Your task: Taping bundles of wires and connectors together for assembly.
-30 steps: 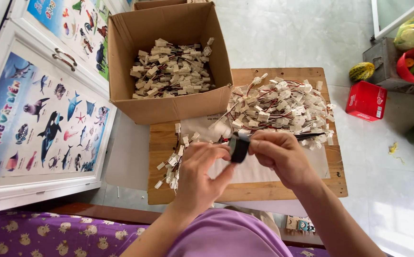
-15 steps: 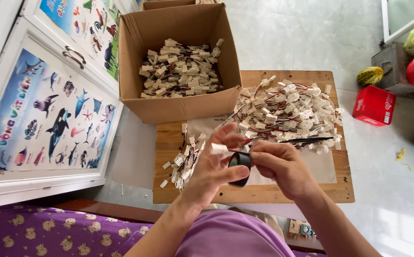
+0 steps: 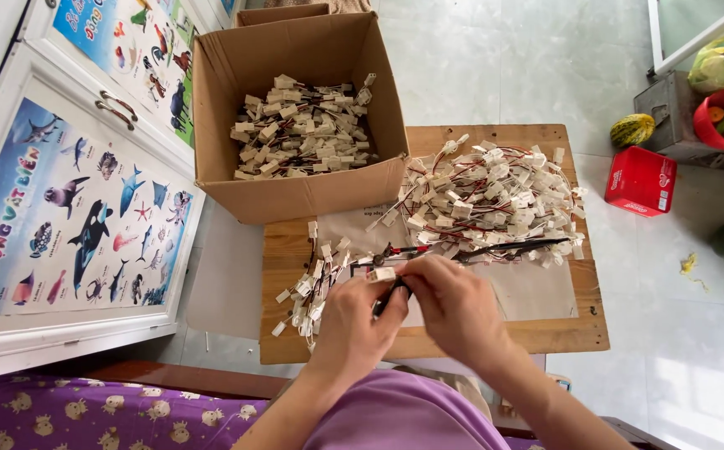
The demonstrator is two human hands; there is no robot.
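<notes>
A bright, evenly daylit overhead view, sharp across most of the scene. Light comes from the right of the wooden table (image 3: 545, 333), where the pale floor tiles (image 3: 695, 392) wash out into a glaring white patch. Shadows are soft; the cardboard box (image 3: 295, 196) left of the table casts a faint one onto its own inner wall. Both hands (image 3: 454, 304), over the table's near edge, show slight motion blur. Wide-angle distortion bends the cabinet doors (image 3: 70, 208) far left of the table

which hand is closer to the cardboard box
Left. The left hand sits below the cardboard box, nearer its front wall; the right hand is farther right, below the connector pile.
</notes>
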